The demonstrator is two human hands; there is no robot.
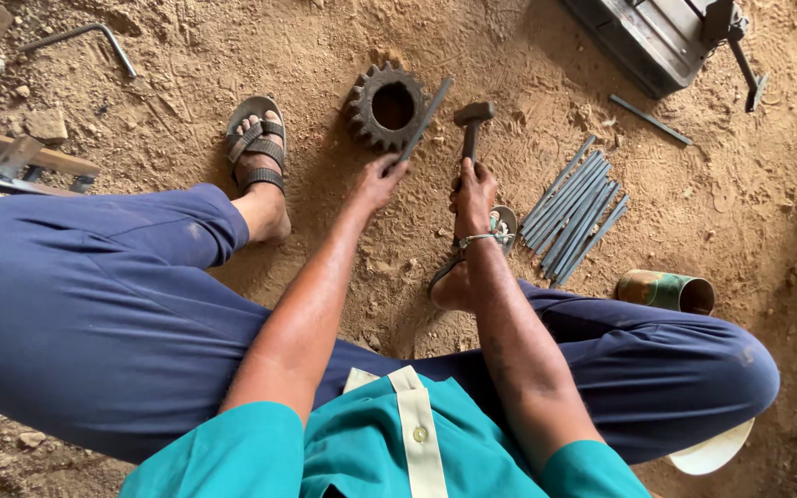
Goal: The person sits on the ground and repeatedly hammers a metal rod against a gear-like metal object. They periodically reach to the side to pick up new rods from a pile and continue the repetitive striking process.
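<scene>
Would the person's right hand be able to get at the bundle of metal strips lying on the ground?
Probably yes: the metal strips lie just beside the right hand on bare dirt with nothing between, though its grip is on the hammer.

Soft warm daylight, even, no glare. Faint shadows under the gear (387, 106) and beside the hammer (470, 124). Sharp centre focus; wide-angle bending at edges, right corners darker. No motion blur.

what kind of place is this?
Likely an informal metalworking spot on a bare dirt floor. The right hand holds a hammer, the left hand a flat metal strip against a large gear; cut metal strips lie nearby.
</scene>
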